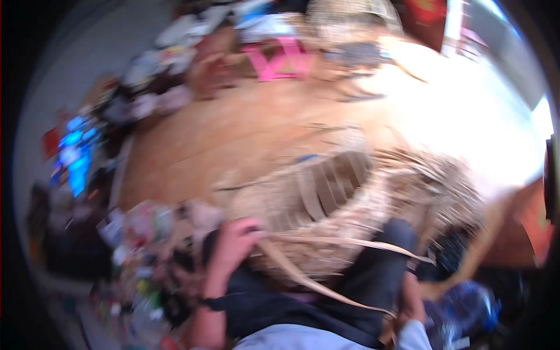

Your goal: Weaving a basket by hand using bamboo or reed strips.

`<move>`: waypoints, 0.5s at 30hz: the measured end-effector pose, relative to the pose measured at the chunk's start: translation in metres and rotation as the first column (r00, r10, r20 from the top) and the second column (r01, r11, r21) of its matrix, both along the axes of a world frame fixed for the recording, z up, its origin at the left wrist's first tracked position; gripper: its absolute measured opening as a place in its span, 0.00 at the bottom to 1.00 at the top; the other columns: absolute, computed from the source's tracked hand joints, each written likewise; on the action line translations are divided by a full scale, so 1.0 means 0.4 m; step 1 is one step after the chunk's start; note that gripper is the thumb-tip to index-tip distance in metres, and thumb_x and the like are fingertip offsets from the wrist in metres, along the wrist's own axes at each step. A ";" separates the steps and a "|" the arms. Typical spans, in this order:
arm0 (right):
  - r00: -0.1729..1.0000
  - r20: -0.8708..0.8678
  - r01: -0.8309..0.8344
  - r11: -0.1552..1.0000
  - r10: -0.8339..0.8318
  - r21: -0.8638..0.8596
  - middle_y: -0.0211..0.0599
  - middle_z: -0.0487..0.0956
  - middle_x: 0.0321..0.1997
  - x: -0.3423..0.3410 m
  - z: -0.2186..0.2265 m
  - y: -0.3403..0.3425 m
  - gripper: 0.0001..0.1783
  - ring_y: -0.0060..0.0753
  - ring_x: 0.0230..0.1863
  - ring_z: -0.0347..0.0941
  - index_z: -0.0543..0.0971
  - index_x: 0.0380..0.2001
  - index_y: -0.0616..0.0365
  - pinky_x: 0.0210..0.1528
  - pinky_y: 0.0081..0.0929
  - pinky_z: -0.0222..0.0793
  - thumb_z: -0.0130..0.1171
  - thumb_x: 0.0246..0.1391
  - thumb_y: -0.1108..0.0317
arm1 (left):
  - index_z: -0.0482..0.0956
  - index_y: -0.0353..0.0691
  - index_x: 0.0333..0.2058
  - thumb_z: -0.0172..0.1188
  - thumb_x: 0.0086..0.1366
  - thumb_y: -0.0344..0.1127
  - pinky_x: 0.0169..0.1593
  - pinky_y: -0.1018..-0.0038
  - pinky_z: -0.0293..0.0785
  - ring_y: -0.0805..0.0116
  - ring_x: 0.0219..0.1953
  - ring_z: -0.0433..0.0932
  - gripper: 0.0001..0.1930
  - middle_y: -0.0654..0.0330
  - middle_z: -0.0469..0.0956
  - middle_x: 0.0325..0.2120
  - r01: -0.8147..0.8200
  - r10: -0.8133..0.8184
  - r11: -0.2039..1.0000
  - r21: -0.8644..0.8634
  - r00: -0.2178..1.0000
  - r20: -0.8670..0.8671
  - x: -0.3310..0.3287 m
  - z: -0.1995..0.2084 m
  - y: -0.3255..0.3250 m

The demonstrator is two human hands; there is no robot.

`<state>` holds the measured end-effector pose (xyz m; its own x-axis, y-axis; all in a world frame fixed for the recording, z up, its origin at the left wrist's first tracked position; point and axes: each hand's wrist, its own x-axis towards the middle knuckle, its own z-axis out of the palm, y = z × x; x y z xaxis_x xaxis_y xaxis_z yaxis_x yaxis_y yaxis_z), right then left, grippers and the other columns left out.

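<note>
The picture is heavily blurred by motion. A half-woven straw-coloured basket (344,198) rests across my lap, its wide upright staves showing inside and loose strips splaying to the right. My left hand (236,242) sits against the basket's near left rim, fingers curled on a long flat weaving strip (303,277) that trails down across my dark trousers. My right hand (411,300) is low at the right, by the far end of that strip; its grip is too blurred to tell.
A wooden floor (233,134) spreads ahead, glaring white at the right. Blurred clutter lines the left side (140,233), with a blue glowing thing (76,157). A pink frame (280,58) and another woven basket (350,17) stand at the back. A blue object (466,309) lies at lower right.
</note>
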<state>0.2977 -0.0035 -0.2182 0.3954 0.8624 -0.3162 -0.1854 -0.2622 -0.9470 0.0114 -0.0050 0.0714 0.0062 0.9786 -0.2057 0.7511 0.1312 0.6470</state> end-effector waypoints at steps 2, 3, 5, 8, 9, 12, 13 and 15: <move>0.989 -0.074 -0.123 0.989 0.129 0.081 0.50 0.77 0.46 -0.141 0.393 0.107 0.15 0.48 0.48 0.75 0.77 0.50 0.58 0.48 0.44 0.72 0.56 0.63 0.64 | 0.84 0.36 0.36 0.67 0.61 0.33 0.36 0.71 0.75 0.73 0.28 0.77 0.07 0.58 0.81 0.25 0.100 -0.098 0.995 -0.010 0.991 0.088 0.062 -0.013 0.033; 0.975 -0.112 -0.180 0.976 0.194 0.122 0.50 0.77 0.46 -0.179 0.583 0.133 0.16 0.48 0.47 0.75 0.76 0.51 0.59 0.48 0.44 0.72 0.56 0.63 0.64 | 0.83 0.36 0.36 0.66 0.62 0.32 0.37 0.69 0.75 0.69 0.28 0.78 0.07 0.55 0.81 0.25 0.159 -0.166 0.982 0.099 0.983 0.076 0.057 -0.060 0.038; 0.937 -0.177 -0.267 0.943 0.303 0.199 0.49 0.77 0.46 -0.206 0.889 0.146 0.16 0.47 0.47 0.75 0.76 0.51 0.59 0.47 0.43 0.72 0.55 0.64 0.63 | 0.83 0.37 0.37 0.65 0.62 0.33 0.39 0.68 0.76 0.66 0.31 0.81 0.07 0.54 0.83 0.27 0.167 -0.174 0.984 0.066 0.978 0.116 0.038 -0.074 0.039; 0.888 -0.205 -0.355 0.897 0.412 0.265 0.49 0.77 0.46 -0.292 1.128 0.094 0.17 0.46 0.46 0.75 0.76 0.52 0.59 0.47 0.42 0.72 0.55 0.64 0.63 | 0.83 0.37 0.37 0.66 0.60 0.35 0.41 0.67 0.77 0.62 0.34 0.84 0.09 0.54 0.84 0.30 0.105 -0.112 0.990 0.091 0.991 0.078 -0.048 -0.026 -0.008; 0.911 -0.171 -0.327 0.909 0.376 0.260 0.49 0.78 0.46 -0.276 1.167 0.085 0.18 0.46 0.46 0.75 0.76 0.53 0.59 0.47 0.42 0.72 0.55 0.65 0.62 | 0.83 0.35 0.37 0.66 0.62 0.33 0.40 0.70 0.76 0.68 0.32 0.83 0.08 0.56 0.83 0.28 0.138 -0.145 0.987 0.083 0.986 0.087 -0.018 -0.035 0.011; 0.943 -0.102 -0.285 0.926 0.317 0.249 0.48 0.78 0.46 -0.278 1.250 0.056 0.18 0.45 0.45 0.76 0.75 0.54 0.60 0.47 0.41 0.72 0.54 0.65 0.62 | 0.83 0.37 0.37 0.66 0.62 0.33 0.39 0.68 0.76 0.66 0.32 0.82 0.08 0.56 0.82 0.26 0.173 -0.182 0.978 0.120 0.981 0.073 0.014 -0.045 0.031; 0.947 -0.082 -0.282 0.928 0.310 0.245 0.48 0.78 0.46 -0.290 1.271 0.046 0.19 0.44 0.45 0.76 0.75 0.54 0.60 0.46 0.40 0.73 0.54 0.65 0.61 | 0.83 0.37 0.37 0.66 0.62 0.33 0.39 0.68 0.76 0.66 0.32 0.82 0.08 0.56 0.82 0.26 0.162 -0.172 0.979 0.125 0.982 0.076 0.009 -0.047 0.029; 0.957 -0.035 -0.271 0.932 0.287 0.239 0.48 0.78 0.47 -0.314 1.315 0.026 0.19 0.43 0.45 0.76 0.75 0.55 0.60 0.46 0.40 0.73 0.54 0.66 0.61 | 0.83 0.38 0.37 0.66 0.61 0.34 0.39 0.67 0.75 0.64 0.32 0.83 0.08 0.57 0.82 0.26 0.168 -0.178 0.981 0.102 0.979 0.098 0.002 -0.050 0.029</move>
